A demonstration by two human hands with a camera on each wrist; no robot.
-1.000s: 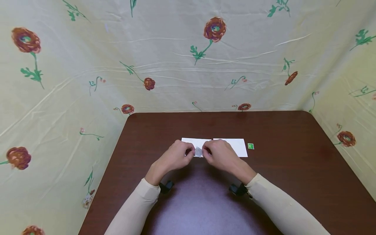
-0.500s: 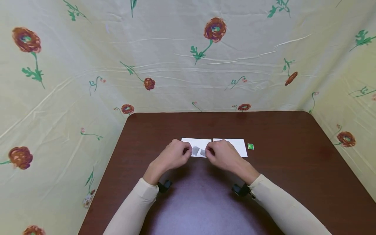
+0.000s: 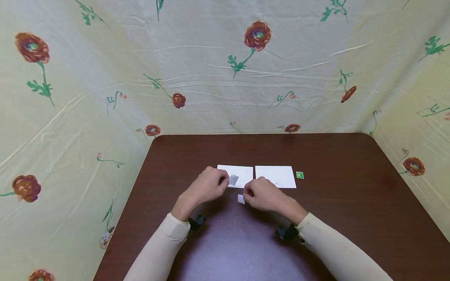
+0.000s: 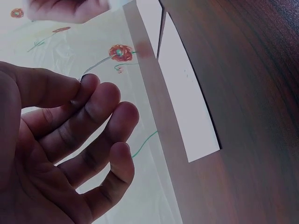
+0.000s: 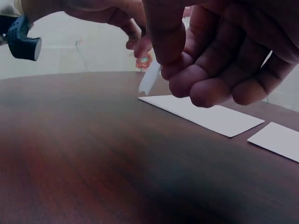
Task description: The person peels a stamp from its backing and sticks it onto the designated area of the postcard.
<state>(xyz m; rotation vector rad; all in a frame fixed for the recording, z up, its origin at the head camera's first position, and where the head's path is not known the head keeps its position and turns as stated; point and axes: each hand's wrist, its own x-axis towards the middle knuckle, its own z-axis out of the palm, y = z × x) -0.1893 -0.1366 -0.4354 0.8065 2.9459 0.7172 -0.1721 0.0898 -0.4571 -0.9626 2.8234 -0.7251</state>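
My left hand pinches a small pale grey-white square of paper between thumb and index finger, over the left white paper rectangle. In the left wrist view this square appears edge-on as a thin, curved line, and the other fingers are loosely bent. My right hand pinches a small white slip of paper, just in front of the rectangles. The slip hangs below the fingertips in the right wrist view. The right white paper rectangle lies beyond the right hand, with faint small marks near its front edge.
A small green, white-edged, stamp-like square lies right of the paper rectangles on the dark brown table. A flowered cloth hangs behind and along the table's sides. Each wrist carries a black camera.
The hands were together on one small piece. Two pieces then showed apart, one in each hand. The right hand has since drawn its slip toward the body; the left has stayed nearly still.
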